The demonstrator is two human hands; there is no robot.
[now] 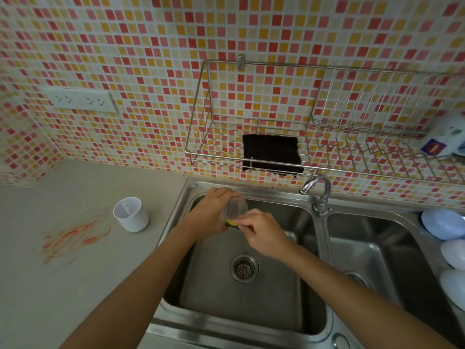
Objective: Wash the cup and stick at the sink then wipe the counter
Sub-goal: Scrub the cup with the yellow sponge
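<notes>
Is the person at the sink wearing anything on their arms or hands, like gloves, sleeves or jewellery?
No. Both forearms are bare all the way to the bottom of the picture, with no sleeve showing. The left hand and the right hand are bare too: no gloves, and no watch, bracelet or ring that can be seen. The fingernails look short and plain, though they are small in this view.

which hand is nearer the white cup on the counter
Left. The left hand is over the sink, right of the white cup; the right hand is farther right.
</notes>
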